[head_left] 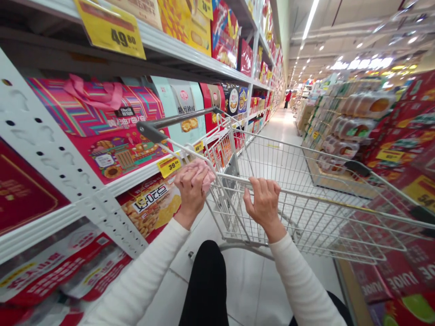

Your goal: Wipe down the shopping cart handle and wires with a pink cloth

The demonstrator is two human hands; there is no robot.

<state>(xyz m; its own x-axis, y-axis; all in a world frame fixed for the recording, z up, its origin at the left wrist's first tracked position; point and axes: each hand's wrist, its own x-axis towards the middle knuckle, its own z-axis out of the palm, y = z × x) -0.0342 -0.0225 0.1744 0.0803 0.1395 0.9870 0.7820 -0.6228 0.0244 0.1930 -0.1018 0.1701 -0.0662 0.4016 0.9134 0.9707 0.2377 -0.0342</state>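
A wire shopping cart (316,199) stands crosswise before me, its grey handle bar (183,118) at the left beside the shelf. My left hand (190,192) is closed around a crumpled pink cloth (199,174), which lies against the cart's frame just below the handle. Fingers of my right hand (264,201) curl over the cart's top side rail, with the thumb resting on the near side. Only wire mesh and floor show through the basket. The palm sides of both hands are hidden.
Shelves of boxed snacks (127,131) with yellow price tags (113,31) run close along my left. Stacked goods (350,113) and red cartons (384,271) stand on the right. Down the tiled aisle (277,117) is a distant person (287,98) in red.
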